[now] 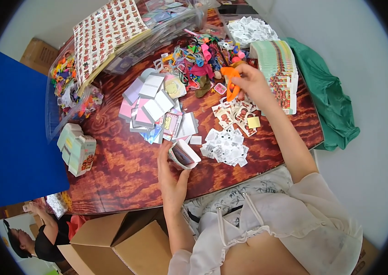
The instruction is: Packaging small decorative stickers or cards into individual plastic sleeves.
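Observation:
My left hand [172,185] has its fingers and thumb around a small open-topped carton [185,155] near the table's front edge. Its mouth faces up, with something dark inside that I cannot make out. My right hand [252,85] pinches a bright orange looped piece [232,83] above the table, beside a heap of colourful trinkets [201,59]. Just below that hand lie loose picture stickers [230,114] and a yellow square [253,122]. A pile of small white printed slips [225,146] sits right of the carton. Left of it are stacked small notepads [157,107].
Rows of folded green cartons [276,68] line the right side, with more cartons [78,149] at left. Clear bins and a sticker sheet [109,36] stand at the back. A green bag [324,91] hangs over the right edge. An open cardboard box [97,229] and another person [49,233] are lower left.

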Motion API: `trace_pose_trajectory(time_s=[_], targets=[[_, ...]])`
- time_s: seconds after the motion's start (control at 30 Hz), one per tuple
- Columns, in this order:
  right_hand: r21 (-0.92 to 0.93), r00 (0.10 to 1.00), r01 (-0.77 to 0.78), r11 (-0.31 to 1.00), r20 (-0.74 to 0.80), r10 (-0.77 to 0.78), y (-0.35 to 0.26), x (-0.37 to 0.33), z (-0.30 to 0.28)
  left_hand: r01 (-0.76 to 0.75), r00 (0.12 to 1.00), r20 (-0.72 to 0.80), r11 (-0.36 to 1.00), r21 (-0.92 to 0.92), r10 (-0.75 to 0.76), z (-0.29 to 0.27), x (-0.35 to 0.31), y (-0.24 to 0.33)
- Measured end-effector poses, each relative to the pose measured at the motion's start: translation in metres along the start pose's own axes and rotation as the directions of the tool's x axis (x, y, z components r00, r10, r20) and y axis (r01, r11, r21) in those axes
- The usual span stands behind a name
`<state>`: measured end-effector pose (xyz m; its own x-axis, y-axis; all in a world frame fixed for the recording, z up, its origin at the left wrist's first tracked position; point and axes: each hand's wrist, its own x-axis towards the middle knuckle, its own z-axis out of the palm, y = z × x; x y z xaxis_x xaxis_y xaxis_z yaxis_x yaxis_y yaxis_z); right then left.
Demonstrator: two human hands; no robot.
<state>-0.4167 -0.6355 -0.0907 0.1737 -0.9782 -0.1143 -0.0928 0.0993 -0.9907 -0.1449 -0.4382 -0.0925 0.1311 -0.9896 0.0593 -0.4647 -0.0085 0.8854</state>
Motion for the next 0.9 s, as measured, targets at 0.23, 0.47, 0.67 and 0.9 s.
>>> trace_pose_trajectory(time_s=[0.23,0.47,0.67,0.9], targets=[[-0.702,0.904,0.205,0.682,-0.131,-0.407,0.009,0.013,0.030,0.084,0.996,-0.005,0.987,-0.135,-0.085,0.001,0.000,-0.001],[-0.918,0.919,0.132,0.373,-0.029,-0.394,0.021,0.026,0.043,0.133,0.991,0.060,0.934,-0.331,-0.120,0.000,-0.008,-0.010],[-0.866,0.878,0.177,0.468,-0.076,-0.473,0.019,0.014,0.038,0.192,0.981,0.081,0.893,-0.407,-0.174,-0.004,-0.014,-0.010],[0.076,0.987,0.162,0.984,-0.026,-0.161,0.018,-0.008,0.016,0.081,0.994,-0.096,0.899,0.430,-0.044,-0.005,-0.007,0.023]])
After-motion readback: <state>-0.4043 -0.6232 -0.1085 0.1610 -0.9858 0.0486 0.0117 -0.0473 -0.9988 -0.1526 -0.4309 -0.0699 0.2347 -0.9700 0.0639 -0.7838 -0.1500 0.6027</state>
